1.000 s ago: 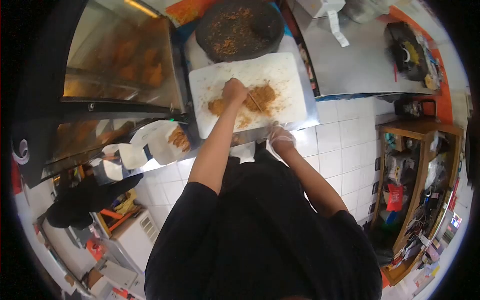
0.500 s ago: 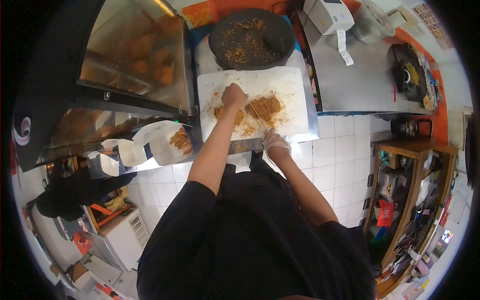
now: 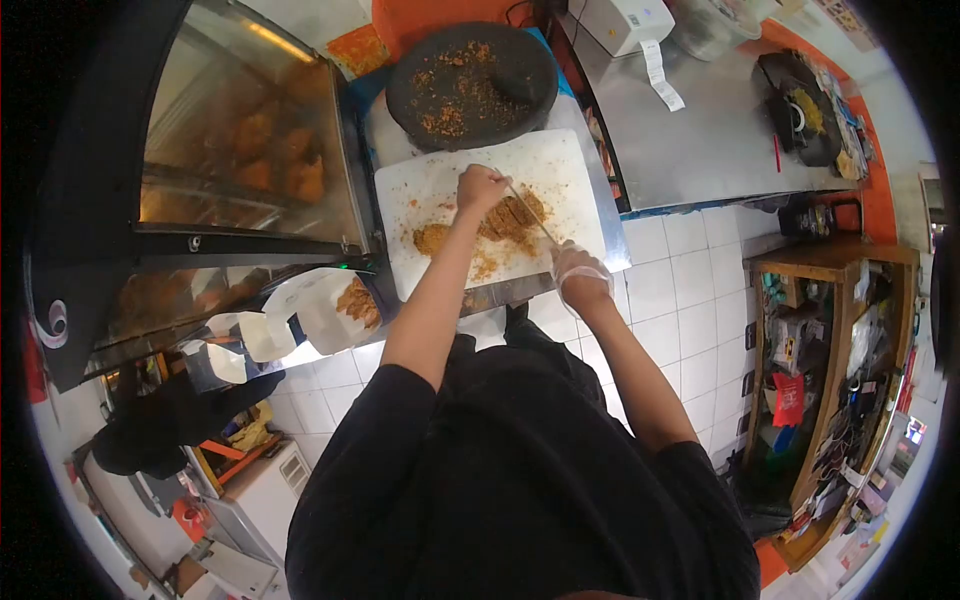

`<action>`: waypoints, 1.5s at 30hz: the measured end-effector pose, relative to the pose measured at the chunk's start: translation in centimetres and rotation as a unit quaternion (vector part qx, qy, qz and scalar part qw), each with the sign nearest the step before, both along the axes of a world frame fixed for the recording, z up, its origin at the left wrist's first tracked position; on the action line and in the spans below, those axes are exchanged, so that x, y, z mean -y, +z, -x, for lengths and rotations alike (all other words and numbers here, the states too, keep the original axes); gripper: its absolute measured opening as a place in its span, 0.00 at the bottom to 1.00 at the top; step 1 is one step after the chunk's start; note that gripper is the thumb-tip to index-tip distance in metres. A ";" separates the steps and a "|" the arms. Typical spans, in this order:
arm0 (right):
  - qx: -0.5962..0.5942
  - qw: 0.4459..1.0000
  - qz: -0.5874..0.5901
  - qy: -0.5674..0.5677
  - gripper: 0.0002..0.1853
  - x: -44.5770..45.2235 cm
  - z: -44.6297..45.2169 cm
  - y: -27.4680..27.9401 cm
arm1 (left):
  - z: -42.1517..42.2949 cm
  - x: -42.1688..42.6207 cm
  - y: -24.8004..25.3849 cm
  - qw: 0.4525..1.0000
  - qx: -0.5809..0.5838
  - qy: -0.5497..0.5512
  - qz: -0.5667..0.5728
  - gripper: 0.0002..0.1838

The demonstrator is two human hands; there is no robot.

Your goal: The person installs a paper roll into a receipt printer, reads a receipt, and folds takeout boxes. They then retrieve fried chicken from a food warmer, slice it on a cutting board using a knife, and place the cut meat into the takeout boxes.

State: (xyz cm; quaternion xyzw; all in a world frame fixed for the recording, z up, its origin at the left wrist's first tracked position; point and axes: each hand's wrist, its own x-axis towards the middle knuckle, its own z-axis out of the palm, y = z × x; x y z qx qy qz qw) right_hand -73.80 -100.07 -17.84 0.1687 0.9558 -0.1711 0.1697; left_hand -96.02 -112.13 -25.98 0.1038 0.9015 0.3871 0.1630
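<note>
A thin, long knife (image 3: 532,216) lies slantwise over the breaded fried food (image 3: 512,217) on the white cutting board (image 3: 400,190). My left hand (image 3: 482,190), bare, is closed at its upper end. At its lower end, by the board's front right edge, my right hand (image 3: 582,272) is closed in a clear plastic glove. Cut lines show in the food beside the blade. Another breaded piece (image 3: 431,239) sits to the left, partly behind my left forearm. Crumbs are scattered around both pieces.
Behind the board is a round dark tray (image 3: 470,88) with crumbs. A glass-fronted warming cabinet (image 3: 250,140) and white containers (image 3: 325,310) are at left. At right are a steel counter (image 3: 700,130), a receipt printer (image 3: 622,22) and a wooden shelf (image 3: 830,262).
The view has shifted. My hands have moved with the knife along the food, and its pieces now show clearer gaps. My right hand has moved slightly up and right beside the board.
</note>
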 end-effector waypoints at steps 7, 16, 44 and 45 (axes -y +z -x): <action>0.032 0.997 0.069 -0.029 0.17 -0.3 -0.8 -5.6 | 0.8 -0.8 -0.6 0.987 0.116 0.013 0.113 0.14; 0.044 0.997 0.041 -0.042 0.20 -0.8 -0.3 0.6 | 0.1 -1.5 0.3 0.996 0.082 -0.021 0.038 0.15; -0.043 0.993 0.093 0.065 0.12 -5.5 -4.0 -6.4 | -9.3 10.6 6.1 0.976 0.136 -0.132 -0.112 0.17; -0.001 0.995 0.096 0.012 0.13 -4.7 -2.7 -1.9 | -10.6 12.4 4.8 0.967 0.178 -0.130 -0.127 0.18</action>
